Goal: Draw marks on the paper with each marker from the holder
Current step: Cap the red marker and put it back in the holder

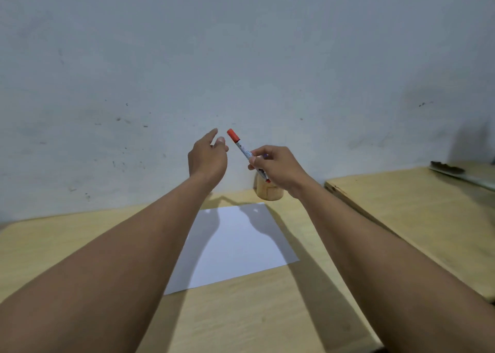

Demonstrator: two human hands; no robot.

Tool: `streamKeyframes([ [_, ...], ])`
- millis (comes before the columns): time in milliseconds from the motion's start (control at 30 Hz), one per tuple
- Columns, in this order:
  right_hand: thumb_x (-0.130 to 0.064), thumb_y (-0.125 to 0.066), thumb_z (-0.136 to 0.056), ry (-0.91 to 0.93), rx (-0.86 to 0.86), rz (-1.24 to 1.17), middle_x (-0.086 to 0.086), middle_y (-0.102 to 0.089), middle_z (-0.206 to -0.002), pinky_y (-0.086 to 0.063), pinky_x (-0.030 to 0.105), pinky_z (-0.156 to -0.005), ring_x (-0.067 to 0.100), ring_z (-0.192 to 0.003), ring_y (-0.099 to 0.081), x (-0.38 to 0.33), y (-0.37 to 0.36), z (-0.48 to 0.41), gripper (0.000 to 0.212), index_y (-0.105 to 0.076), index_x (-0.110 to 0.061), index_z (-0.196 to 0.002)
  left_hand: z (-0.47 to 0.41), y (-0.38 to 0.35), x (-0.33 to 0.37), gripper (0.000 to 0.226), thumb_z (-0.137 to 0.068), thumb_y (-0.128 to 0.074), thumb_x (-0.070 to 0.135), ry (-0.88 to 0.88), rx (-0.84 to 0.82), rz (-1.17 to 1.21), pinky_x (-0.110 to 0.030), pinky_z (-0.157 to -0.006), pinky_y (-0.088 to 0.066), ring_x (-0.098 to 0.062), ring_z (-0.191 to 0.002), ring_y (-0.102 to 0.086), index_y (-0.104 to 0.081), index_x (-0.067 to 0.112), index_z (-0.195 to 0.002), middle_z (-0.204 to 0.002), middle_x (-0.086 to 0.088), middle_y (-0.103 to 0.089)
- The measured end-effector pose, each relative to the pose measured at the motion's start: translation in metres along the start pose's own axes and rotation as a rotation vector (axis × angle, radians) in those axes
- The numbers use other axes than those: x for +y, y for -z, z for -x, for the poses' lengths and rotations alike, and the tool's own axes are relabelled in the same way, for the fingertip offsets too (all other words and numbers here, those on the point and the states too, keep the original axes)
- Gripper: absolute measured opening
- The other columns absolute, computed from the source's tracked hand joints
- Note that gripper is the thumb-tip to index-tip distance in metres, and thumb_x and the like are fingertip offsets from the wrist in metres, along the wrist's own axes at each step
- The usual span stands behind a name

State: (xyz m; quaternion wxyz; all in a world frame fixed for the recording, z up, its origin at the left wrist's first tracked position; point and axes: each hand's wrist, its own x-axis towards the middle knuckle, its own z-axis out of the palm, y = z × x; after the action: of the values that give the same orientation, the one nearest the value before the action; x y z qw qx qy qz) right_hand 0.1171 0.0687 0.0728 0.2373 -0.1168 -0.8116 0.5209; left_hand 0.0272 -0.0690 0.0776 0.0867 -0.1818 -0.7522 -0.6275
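Observation:
My right hand (277, 169) grips a white marker with a red cap (239, 144) by the middle of its barrel, cap end tilted up and to the left. It is raised above the wooden holder (268, 190), which my hand partly hides; what is inside the holder cannot be seen. My left hand (207, 159) hovers just left of the red cap, fingers apart, holding nothing. A blank white sheet of paper (235, 245) lies on the table below both arms.
The light wooden table (254, 315) stands against a scuffed grey wall. A second wooden table (417, 210) adjoins it on the right, with a flat object (452, 170) at its far edge.

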Motion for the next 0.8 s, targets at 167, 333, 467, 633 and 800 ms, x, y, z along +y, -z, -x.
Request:
streamKeyframes([
  [167, -0.012, -0.066, -0.095, -0.025, 0.096, -0.02, 0.02, -0.071, -0.098, -0.055, 0.031, -0.062, 0.022, -0.074, -0.065, 0.013, 0.027, -0.027, 0.007, -0.069, -0.01, -0.101, -0.003, -0.034, -0.026, 0.053, -0.091, -0.055, 0.018, 0.064, -0.129, -0.165, -0.025, -0.089, -0.044, -0.019, -0.105, -0.062, -0.053, 0.022, -0.143, -0.123, -0.001, -0.067],
  [333, -0.009, -0.065, -0.095, -0.026, 0.193, 0.031, 0.004, -0.067, -0.088, -0.048, 0.013, -0.045, 0.009, -0.064, -0.065, 0.023, 0.046, -0.056, 0.016, -0.065, -0.006, -0.111, -0.002, -0.078, -0.054, 0.074, -0.082, -0.077, 0.027, 0.101, -0.29, -0.239, -0.039, -0.101, -0.049, -0.026, -0.118, -0.06, -0.046, 0.017, -0.148, -0.135, -0.007, -0.061],
  [467, -0.014, -0.068, -0.094, 0.006, 0.24, 0.145, -0.006, -0.063, -0.081, -0.039, 0.011, -0.045, 0.007, -0.069, -0.06, 0.04, 0.05, -0.078, 0.012, -0.065, -0.013, -0.105, -0.001, -0.106, -0.065, 0.079, -0.078, -0.082, 0.032, 0.063, -0.351, -0.28, -0.031, -0.093, -0.046, -0.025, -0.122, -0.057, -0.047, 0.014, -0.146, -0.137, -0.009, -0.06],
  [633, -0.017, -0.07, -0.092, -0.032, 0.219, 0.261, -0.003, -0.067, -0.08, -0.044, 0.02, -0.055, 0.007, -0.067, -0.061, 0.063, 0.045, -0.092, 0.003, -0.068, -0.015, -0.093, -0.004, -0.128, -0.076, 0.056, -0.081, -0.073, 0.04, 0.01, -0.295, -0.293, -0.038, -0.085, -0.054, -0.022, -0.104, -0.063, -0.055, 0.022, -0.13, -0.118, 0.0, -0.067],
  [800, -0.028, -0.074, -0.083, -0.139, 0.159, 0.381, 0.004, -0.073, -0.088, -0.052, 0.03, -0.064, 0.022, -0.086, -0.067, 0.082, 0.032, -0.101, 0.013, -0.076, -0.017, -0.077, 0.0, -0.135, -0.079, 0.047, -0.095, -0.05, 0.051, 0.004, -0.241, -0.254, -0.039, -0.084, -0.055, -0.022, -0.096, -0.062, -0.053, 0.021, -0.13, -0.118, -0.003, -0.068],
])
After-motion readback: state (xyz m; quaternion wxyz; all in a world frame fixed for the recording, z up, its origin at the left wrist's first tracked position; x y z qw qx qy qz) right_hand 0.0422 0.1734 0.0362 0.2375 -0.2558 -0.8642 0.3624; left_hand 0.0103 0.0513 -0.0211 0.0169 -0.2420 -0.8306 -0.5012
